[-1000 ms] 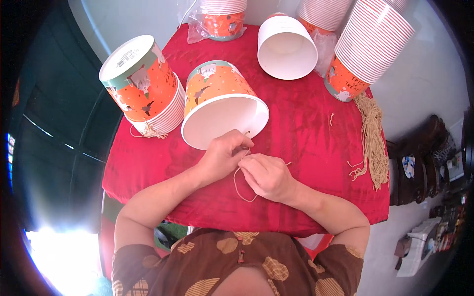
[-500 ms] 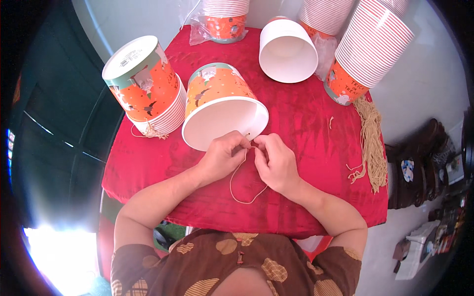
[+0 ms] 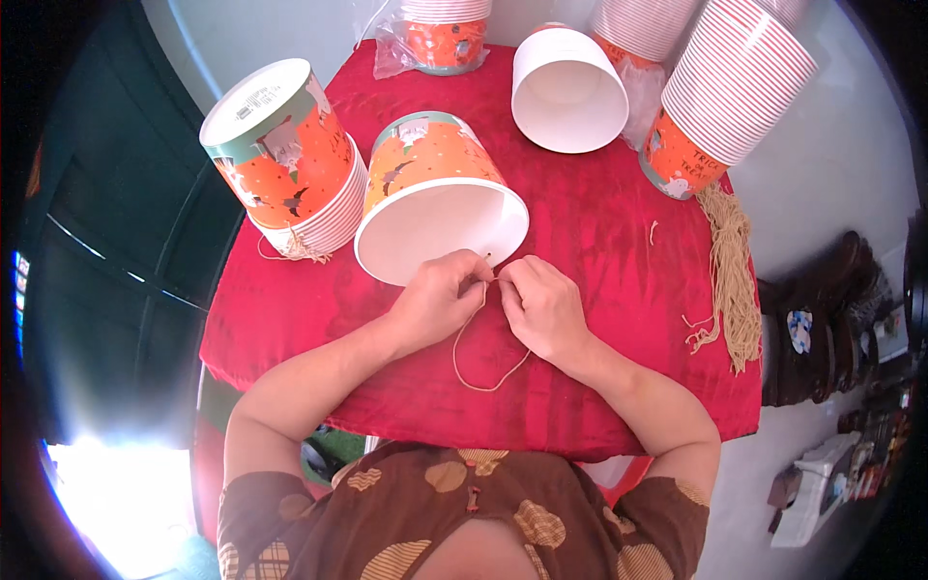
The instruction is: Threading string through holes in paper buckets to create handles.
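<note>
Fingers (image 3: 480,280) both hands pinched on string (image 3: 474,358) nr bucket (image 3: 440,198).

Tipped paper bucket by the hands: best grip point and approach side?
Grip the paper bucket by its open rim, probably from the person's left. It lies on its side, mouth facing the person; the left hand and right hand crowd the rim's near-right part with the string, and the round wall offers less purchase.
</note>
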A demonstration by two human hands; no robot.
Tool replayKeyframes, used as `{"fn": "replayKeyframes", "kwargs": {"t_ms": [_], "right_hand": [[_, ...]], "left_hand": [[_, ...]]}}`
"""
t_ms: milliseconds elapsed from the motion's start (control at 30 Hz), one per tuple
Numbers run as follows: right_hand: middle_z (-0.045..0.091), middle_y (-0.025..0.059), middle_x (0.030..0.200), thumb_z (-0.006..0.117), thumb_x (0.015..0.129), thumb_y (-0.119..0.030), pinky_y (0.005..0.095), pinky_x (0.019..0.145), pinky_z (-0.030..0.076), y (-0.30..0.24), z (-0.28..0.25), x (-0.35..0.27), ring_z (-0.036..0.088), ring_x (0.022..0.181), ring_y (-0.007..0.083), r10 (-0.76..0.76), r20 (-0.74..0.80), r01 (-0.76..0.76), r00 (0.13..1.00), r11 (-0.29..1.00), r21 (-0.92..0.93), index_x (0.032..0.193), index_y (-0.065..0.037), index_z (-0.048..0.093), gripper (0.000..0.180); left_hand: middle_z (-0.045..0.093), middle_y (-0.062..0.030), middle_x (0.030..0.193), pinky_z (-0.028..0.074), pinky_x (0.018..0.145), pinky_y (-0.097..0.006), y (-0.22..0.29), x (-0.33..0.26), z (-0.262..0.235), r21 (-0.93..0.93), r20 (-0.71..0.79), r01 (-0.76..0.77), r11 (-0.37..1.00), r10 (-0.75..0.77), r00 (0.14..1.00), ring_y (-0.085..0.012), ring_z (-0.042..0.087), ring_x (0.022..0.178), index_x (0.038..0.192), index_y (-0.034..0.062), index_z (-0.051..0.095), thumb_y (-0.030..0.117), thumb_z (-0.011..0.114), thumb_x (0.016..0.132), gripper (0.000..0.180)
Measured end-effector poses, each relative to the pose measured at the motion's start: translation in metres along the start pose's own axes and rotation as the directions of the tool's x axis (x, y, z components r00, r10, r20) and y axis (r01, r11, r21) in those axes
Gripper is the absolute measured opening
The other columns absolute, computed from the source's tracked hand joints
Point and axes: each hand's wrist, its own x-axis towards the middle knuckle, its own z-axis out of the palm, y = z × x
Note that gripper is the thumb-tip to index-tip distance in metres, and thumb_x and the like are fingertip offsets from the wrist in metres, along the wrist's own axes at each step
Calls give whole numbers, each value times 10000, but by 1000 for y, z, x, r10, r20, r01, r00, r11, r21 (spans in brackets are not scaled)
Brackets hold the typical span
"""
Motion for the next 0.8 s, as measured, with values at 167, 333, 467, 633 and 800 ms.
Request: {"fn": "replayKeyframes", "kwargs": {"t_ms": [167, 333, 467, 633, 800], "right_hand": [[542, 127, 720, 645, 795, -67, 431, 595, 496, -1, -7, -1, 597, 686, 317, 32, 41, -30, 999, 998, -49, 775, -29, 541, 112], [559, 124, 756, 652, 801, -77, 429, 596, 505, -11, -10, 3, 605, 687, 325, 111, 3, -111, 994, 993, 29, 859, -34, 559, 118], [570, 127, 784, 654, 809, -75, 426, 593, 510, -10, -9, 1, 613, 688, 326, 100, -46, -95, 994, 991, 92, 902, -38, 564, 135], [615, 144, 785, 674, 787, 14, 387, 568, 509, -10, -5, -1, 637, 662, 304, 4, -21, -3, 1000, 997, 74, 874, 1, 601, 114], [633, 157, 797, 665, 798, -2, 405, 576, 510, -8, -2, -1, 643, 685, 328, 35, 29, -38, 999, 996, 77, 867, 6, 624, 80]], "left_hand": [[634, -44, 765, 481, 599, -251, 5, 1, -4, 17, -20, 76, 997, -76, 997, -76, 566, 681, 911, 0, 625, -25, 631, 841, 74], [629, -37, 745, 473, 580, -240, -2, -1, 0, 24, -61, 14, 1000, -12, 998, -68, 559, 653, 882, 1, 618, -34, 633, 832, 63], [634, -98, 768, 497, 615, -302, -1, -1, 0, 29, -53, 11, 1000, -9, 999, -176, 614, 698, 862, -2, 600, -34, 628, 809, 68], [639, -153, 792, 514, 638, -362, 1, -1, 0, 19, -44, 29, 999, -28, 999, -281, 658, 727, 858, -4, 586, -28, 624, 792, 80], [629, -159, 822, 514, 649, -365, 0, -2, 3, 37, -42, -50, 998, 52, 998, -303, 652, 754, 866, -5, 580, -38, 611, 795, 84]]}}
